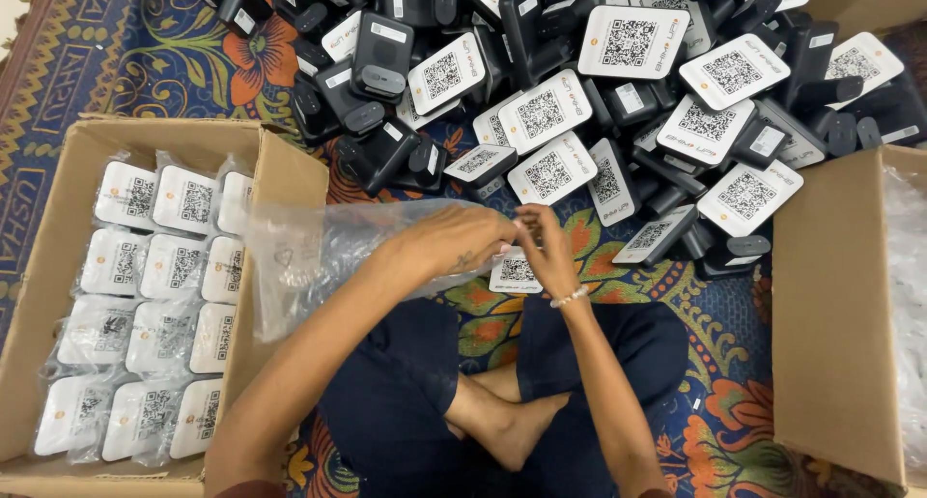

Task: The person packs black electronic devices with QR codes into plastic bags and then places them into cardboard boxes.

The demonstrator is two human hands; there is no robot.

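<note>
Your left hand [454, 242] and right hand [546, 252] pinch a clear bag [309, 256] over a white device [515, 271]. The left box [290, 184] holds bagged white devices [154, 305] in rows.

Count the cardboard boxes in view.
2. One open cardboard box on the left holds bagged white devices; the other box sits at the right edge, partly cut off.

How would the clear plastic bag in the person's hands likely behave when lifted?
The thin clear plastic bag looks floppy: it crumples and sags from the left hand. Probably very light, since it billows. Its glossy film may be slippery between the fingers.
</note>
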